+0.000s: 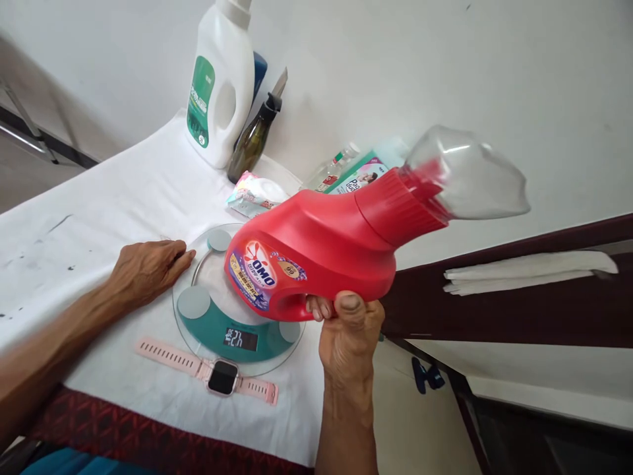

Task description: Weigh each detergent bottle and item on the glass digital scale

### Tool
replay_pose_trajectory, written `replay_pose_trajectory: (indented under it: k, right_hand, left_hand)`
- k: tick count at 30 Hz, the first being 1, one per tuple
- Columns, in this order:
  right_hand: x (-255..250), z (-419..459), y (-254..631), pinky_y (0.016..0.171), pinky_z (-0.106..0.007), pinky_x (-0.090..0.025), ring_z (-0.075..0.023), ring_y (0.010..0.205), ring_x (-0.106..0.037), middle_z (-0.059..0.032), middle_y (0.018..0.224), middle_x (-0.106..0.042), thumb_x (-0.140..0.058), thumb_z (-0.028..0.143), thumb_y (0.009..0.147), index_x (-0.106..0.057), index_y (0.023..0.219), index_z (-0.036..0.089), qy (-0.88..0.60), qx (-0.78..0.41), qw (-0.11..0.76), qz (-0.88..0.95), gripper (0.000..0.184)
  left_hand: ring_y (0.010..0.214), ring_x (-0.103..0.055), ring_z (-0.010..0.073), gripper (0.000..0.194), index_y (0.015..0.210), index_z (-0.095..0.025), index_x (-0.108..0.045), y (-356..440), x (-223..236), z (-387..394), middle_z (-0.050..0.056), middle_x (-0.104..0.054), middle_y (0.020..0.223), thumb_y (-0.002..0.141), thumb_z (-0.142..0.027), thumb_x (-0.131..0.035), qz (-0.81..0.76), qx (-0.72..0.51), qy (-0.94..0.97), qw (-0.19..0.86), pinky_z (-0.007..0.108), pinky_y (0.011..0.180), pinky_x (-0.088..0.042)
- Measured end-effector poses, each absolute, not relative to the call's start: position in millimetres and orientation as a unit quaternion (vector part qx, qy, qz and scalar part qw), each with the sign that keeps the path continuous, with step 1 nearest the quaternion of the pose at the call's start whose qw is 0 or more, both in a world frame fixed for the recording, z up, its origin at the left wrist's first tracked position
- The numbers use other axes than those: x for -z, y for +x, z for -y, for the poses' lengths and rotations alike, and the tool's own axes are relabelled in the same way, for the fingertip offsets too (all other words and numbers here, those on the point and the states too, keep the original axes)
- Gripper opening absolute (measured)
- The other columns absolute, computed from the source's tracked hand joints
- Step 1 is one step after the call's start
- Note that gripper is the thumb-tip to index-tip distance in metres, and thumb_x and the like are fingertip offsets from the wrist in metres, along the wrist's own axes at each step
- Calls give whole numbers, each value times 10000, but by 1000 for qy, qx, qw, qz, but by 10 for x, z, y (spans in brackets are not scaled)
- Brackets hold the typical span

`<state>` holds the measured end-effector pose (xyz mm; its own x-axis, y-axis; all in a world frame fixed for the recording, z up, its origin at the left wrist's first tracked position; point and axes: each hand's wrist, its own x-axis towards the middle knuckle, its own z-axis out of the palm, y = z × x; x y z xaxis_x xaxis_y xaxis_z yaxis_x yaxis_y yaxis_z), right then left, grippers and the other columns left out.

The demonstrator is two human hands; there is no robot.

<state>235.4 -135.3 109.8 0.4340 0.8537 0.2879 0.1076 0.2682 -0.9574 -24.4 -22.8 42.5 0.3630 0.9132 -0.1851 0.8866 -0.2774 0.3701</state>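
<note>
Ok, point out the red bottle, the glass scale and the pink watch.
Red bottle [324, 241], head view: side of its body.
Glass scale [210, 326], head view: teal band.
Pink watch [222, 377], head view: dark screen.

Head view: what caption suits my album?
Right hand holds a tilted red bottle; left hand at the edge of the scale.

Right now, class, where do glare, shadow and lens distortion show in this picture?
Head view: bright glare on the clear piece topping the red bottle; head view: faint, soft shadows on the wall; head view: left forearm seemingly stretched toward the edge, perhaps by a wide lens.
</note>
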Motion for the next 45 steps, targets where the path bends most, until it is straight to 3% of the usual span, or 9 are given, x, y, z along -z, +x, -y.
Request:
replay_pose_trajectory:
  k: [3,5,10,19,27,30,39,43,45]
  right_hand:
    - [-1125,1305,2357,471,-245,-383,-64,445,-289,103,499,-268,-910,517,732,-372,533,227,-542,-268,671,429,642]
    - [-1169,1257,2367,420,-220,-323,-49,419,-238,114,482,-223,-902,577,707,-323,529,231,-544,-266,689,399,697]
    - [-1380,1199,2606,390,-205,-316,-40,370,-244,117,450,-268,-815,731,708,-303,561,238,-577,-206,717,334,726]
    - [-1403,947,3480,354,-290,-244,-111,429,-272,50,451,-329,-885,514,686,-415,482,265,-615,48,730,292,569]
    - [-1018,400,4069,361,-279,-320,-101,434,-306,66,457,-340,-827,560,703,-410,536,267,-648,38,722,239,537]
    - [-969,177,4083,360,-268,-301,-97,433,-291,70,452,-337,-815,590,716,-416,526,269,-634,19,737,234,546]
    - [-815,-557,4001,396,-319,-308,-138,456,-327,64,499,-324,-706,679,855,-437,597,297,-653,19,710,262,534]
    - [-722,-751,3973,409,-311,-299,-139,467,-345,75,511,-353,-710,732,805,-487,639,279,-671,43,692,264,531]
    - [-705,-759,3979,443,-323,-364,-149,477,-368,73,524,-374,-691,753,794,-503,655,275,-689,42,670,272,532]
  left_hand:
    - [796,-609,238,486,810,-229,-526,-238,-422,230,82,-689,869,994,-565,-227,-561,-36,799,213,333,645,-258]
    - [785,-600,232,483,800,-229,-515,-237,-420,235,79,-684,856,994,-564,-225,-561,-43,797,218,334,647,-256]
    - [767,-592,221,473,774,-230,-486,-242,-401,252,72,-671,831,1001,-553,-226,-556,-66,799,221,333,641,-253]
    - [763,-616,234,488,778,-234,-502,-249,-300,235,66,-687,824,1015,-550,-216,-558,-75,799,210,332,623,-256]
    - [674,-579,217,512,747,-237,-519,-260,-217,235,49,-647,725,1027,-563,-241,-558,-92,801,197,329,602,-248]
    - [650,-564,203,522,747,-234,-528,-251,-223,241,41,-645,715,1035,-566,-247,-561,-95,799,195,326,595,-255]
    - [659,-573,182,506,757,-222,-540,-240,-323,295,26,-645,715,1077,-528,-296,-555,-116,798,204,314,603,-300]
    - [649,-590,180,513,757,-221,-548,-239,-216,275,30,-662,723,1081,-523,-289,-546,-119,803,208,316,589,-287]
    - [655,-604,183,494,766,-221,-546,-232,-179,269,32,-668,737,1085,-497,-290,-544,-114,806,206,317,587,-275]
